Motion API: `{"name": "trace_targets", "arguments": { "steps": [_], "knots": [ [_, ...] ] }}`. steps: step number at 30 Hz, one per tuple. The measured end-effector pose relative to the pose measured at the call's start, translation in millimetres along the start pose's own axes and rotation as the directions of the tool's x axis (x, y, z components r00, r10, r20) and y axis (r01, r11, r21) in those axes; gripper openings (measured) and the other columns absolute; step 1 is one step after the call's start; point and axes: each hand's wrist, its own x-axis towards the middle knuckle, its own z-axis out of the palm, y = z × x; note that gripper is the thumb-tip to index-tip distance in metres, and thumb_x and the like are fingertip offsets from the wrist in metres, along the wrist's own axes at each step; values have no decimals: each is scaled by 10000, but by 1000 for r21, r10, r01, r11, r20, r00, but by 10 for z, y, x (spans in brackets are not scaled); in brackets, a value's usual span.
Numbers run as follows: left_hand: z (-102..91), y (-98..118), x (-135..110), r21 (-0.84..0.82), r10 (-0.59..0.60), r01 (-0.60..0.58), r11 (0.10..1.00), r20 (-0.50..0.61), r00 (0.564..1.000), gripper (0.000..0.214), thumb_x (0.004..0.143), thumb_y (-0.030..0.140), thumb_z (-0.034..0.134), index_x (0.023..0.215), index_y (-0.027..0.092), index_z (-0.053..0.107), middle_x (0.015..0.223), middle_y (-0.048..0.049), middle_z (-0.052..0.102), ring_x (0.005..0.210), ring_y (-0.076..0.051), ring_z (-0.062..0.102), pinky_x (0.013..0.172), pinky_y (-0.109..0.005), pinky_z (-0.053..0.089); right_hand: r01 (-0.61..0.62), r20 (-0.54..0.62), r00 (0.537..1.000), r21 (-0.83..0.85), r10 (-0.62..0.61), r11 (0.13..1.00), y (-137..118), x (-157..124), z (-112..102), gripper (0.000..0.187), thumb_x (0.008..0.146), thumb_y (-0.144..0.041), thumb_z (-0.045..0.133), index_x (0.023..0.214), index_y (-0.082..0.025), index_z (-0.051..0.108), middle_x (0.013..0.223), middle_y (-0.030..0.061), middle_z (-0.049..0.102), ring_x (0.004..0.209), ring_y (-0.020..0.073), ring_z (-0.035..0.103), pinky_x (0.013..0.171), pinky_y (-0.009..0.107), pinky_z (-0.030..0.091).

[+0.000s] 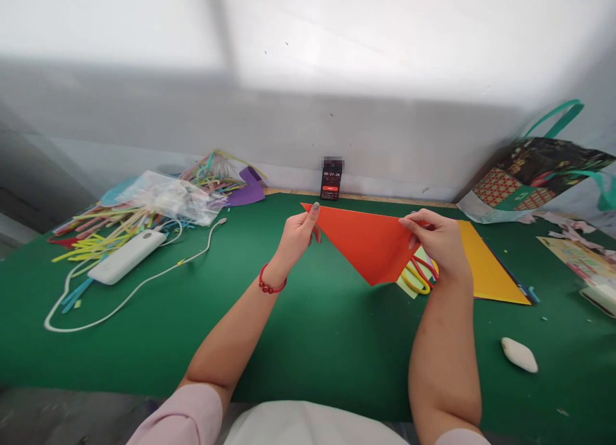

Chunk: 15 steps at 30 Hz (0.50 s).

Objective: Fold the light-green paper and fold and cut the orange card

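Observation:
An orange-red sheet of paper (pixel 366 243), triangular in outline, is held up above the green table. My left hand (pixel 301 232) pinches its left corner, thumb on top. At the upper right edge, my right hand (pixel 436 236) grips the same paper between thumb and fingers. The paper's lower point hangs toward the tabletop. Partly hidden behind my right hand and the paper are scissors (pixel 416 277) with yellow and red handles. A yellow sheet (pixel 491 265) lies on the table just right of my right hand.
A white power bank (pixel 128 256) with a white cable (pixel 144 281) lies at left, before a heap of colored paper strips (pixel 129 220). A phone (pixel 330 181) showing a timer leans on the wall. At right are a patterned bag (pixel 524 176) and a small white object (pixel 520 354).

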Motion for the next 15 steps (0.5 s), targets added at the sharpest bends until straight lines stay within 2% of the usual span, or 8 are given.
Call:
{"name": "trace_targets", "arguments": {
  "steps": [2, 4, 6, 8, 10, 12, 14, 15],
  "knots": [
    [-17, 29, -14, -14, -64, 64, 998, 1, 998, 570, 738, 708, 493, 508, 188, 529, 362, 4, 478, 317, -88, 397, 356, -246, 255, -4, 2, 1000, -1, 4, 1000, 5, 6, 4, 229, 664, -417, 724, 613, -205, 653, 505, -30, 542, 371, 106, 482, 402, 259, 397],
    [-17, 51, -29, -100, -126, 130, 986, 46, 991, 558, 764, 699, 468, 630, 176, 611, 469, -22, 582, 325, -86, 443, 344, -244, 229, -5, 2, 1000, -1, 5, 1000, 13, 12, 10, 225, 665, -416, 723, 619, -206, 655, 511, -29, 550, 370, 106, 482, 402, 259, 401],
    [-4, 67, -41, -201, -170, 186, 962, 95, 981, 558, 783, 689, 450, 789, 173, 661, 652, -55, 672, 395, -99, 539, 344, -238, 266, -3, 4, 1000, -3, 3, 1000, 19, 17, 15, 229, 667, -418, 721, 620, -204, 654, 520, -28, 558, 373, 105, 485, 401, 258, 404],
    [12, 76, -45, -293, -216, 242, 925, 120, 969, 539, 783, 675, 472, 860, 175, 657, 715, -54, 678, 483, -116, 615, 376, -221, 353, -1, 10, 1000, -6, 1, 1000, 20, 16, 18, 230, 674, -418, 717, 622, -203, 653, 531, -25, 565, 381, 106, 493, 399, 254, 401],
    [23, 81, -43, -369, -265, 288, 884, 111, 958, 512, 762, 668, 512, 795, 169, 625, 599, -12, 600, 573, -147, 671, 452, -208, 448, -4, 17, 1000, -8, 4, 1000, 15, 10, 19, 230, 677, -416, 716, 626, -201, 653, 531, -23, 568, 384, 107, 494, 393, 252, 400],
    [29, 85, -38, -406, -303, 309, 860, 82, 950, 508, 734, 674, 531, 662, 171, 540, 467, 45, 428, 638, -188, 702, 539, -217, 512, -15, 22, 1000, -4, 15, 1000, 7, 3, 22, 230, 678, -416, 716, 629, -200, 652, 522, -24, 563, 384, 109, 493, 380, 250, 396],
    [32, 85, -35, -405, -319, 312, 859, 52, 946, 521, 718, 683, 525, 593, 182, 454, 432, 77, 297, 666, -222, 712, 596, -239, 541, -26, 26, 999, 6, 26, 1000, -1, -2, 25, 228, 677, -413, 718, 627, -201, 651, 514, -26, 556, 383, 110, 494, 370, 247, 391],
    [33, 84, -37, -399, -318, 308, 863, 45, 947, 520, 721, 682, 520, 594, 182, 448, 434, 79, 292, 676, -232, 714, 618, -251, 549, -30, 28, 999, 11, 29, 999, -4, -4, 27, 225, 679, -409, 718, 626, -201, 651, 515, -27, 555, 384, 110, 495, 370, 246, 392]
  ]
}}
